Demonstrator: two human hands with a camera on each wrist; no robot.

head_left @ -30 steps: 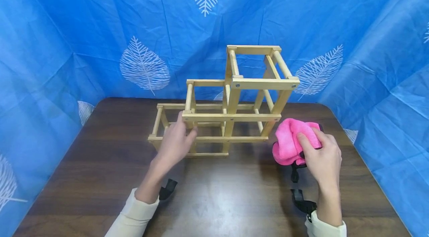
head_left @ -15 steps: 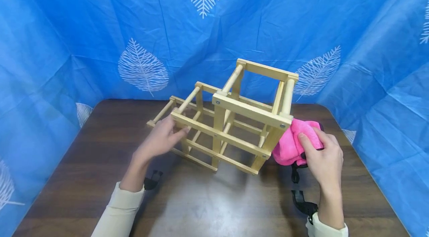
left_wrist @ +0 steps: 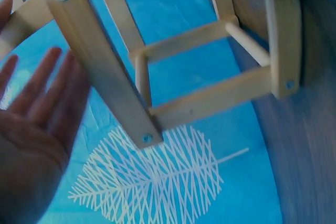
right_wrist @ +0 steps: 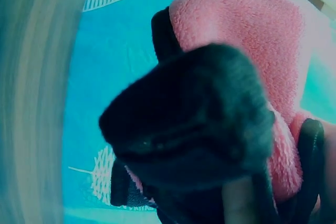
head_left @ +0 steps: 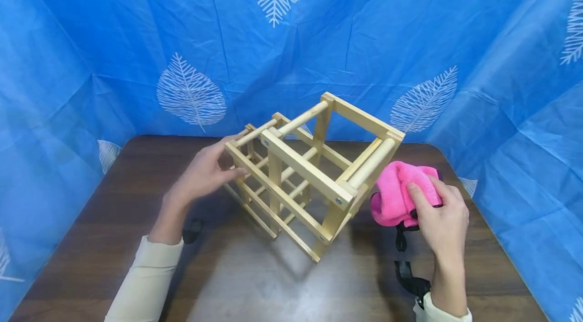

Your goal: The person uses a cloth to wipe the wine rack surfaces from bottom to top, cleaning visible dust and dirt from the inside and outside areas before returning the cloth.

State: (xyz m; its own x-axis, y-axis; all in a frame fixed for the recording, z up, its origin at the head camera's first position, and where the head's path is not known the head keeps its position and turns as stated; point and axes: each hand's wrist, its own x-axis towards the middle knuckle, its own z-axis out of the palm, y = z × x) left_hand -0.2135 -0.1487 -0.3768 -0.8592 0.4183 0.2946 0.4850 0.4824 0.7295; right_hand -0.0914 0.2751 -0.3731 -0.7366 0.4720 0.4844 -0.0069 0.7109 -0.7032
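A stepped rack of pale wooden slats and dowels (head_left: 296,164) stands turned at an angle in the middle of the table, its tallest section toward the right. At its low left end is my left hand (head_left: 202,172), thumb in front and the other fingers partly hidden behind the slats. The left wrist view shows these fingers (left_wrist: 52,93) fairly straight, tips right at a wooden slat. My right hand (head_left: 446,220) grips a folded pink plush cloth (head_left: 393,193) with black edging, right of the rack. In the right wrist view, a dark blurred shape covers part of the cloth.
The dark wooden table (head_left: 114,220) is closed in at the back and sides by blue curtains (head_left: 255,48) with white leaf prints. Black straps hang by both wrists, one strap (head_left: 412,279) beside the right.
The rack has turned clockwise as seen from above, its tall right end swinging toward me. My left hand has shifted left along with its end. The right hand and cloth have hardly moved.
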